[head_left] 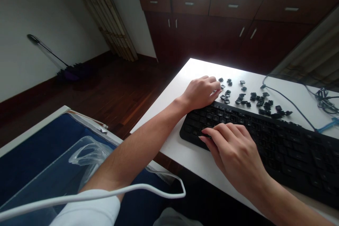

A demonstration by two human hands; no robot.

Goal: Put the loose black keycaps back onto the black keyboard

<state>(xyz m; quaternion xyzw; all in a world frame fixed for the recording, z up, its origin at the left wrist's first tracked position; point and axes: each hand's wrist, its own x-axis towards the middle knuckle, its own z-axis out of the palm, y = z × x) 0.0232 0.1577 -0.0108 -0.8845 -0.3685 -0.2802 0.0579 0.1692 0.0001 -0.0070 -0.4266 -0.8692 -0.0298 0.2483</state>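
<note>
A black keyboard [284, 150] lies on the white table [169, 141], with some keycaps off its left part. Over its lower left keys, my right hand [235, 148] has thumb and forefinger pinched close together; whatever is between them is too dark to make out. My left hand [202, 91] rests at the keyboard's top left corner, fingers curled in beside the loose black keycaps [240, 98]. Its fingertips are partly hidden, and what they hold, if anything, does not show. Several keycaps lie scattered behind the keyboard, some upside down.
A black cable [293, 104] runs from behind the keyboard to a coiled bundle [324, 99] at the right. A white cord [148, 188] crosses below my left forearm. Left of the table is a blue surface [60, 141] with a clear plastic bag [90, 152].
</note>
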